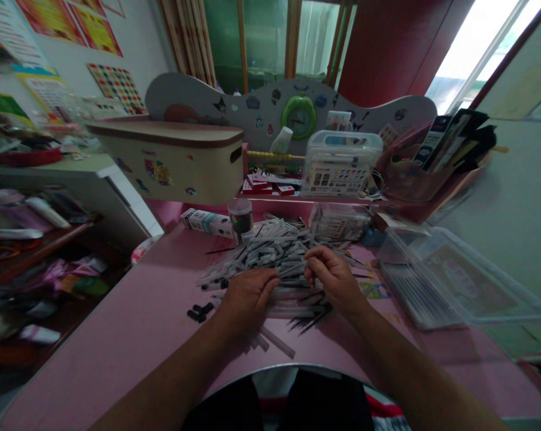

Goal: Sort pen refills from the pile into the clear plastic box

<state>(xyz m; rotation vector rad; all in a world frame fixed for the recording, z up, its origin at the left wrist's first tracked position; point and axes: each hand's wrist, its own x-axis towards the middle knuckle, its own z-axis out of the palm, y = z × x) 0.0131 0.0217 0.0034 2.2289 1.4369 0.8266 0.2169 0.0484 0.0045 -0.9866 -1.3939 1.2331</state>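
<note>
A big heap of clear pen barrels and thin black refills [274, 251] lies in the middle of the pink desk [131, 323]. My left hand [248, 296] rests palm down on the near left side of the heap, its fingers curled over several barrels. My right hand [336, 275] sits on the near right side, thumb and fingers pinched on a pen part that I cannot make out clearly. A few small black caps [199, 312] lie loose just left of my left hand. Loose barrels [277, 341] lie nearer to me.
A clear plastic box with its lid open [459, 281] stands to the right, holding rows of pens. Behind the heap are a small round container [240, 216], a carton [207, 221], a clear case [340, 163] and a cream wooden box [172, 158]. Cluttered shelves fill the left.
</note>
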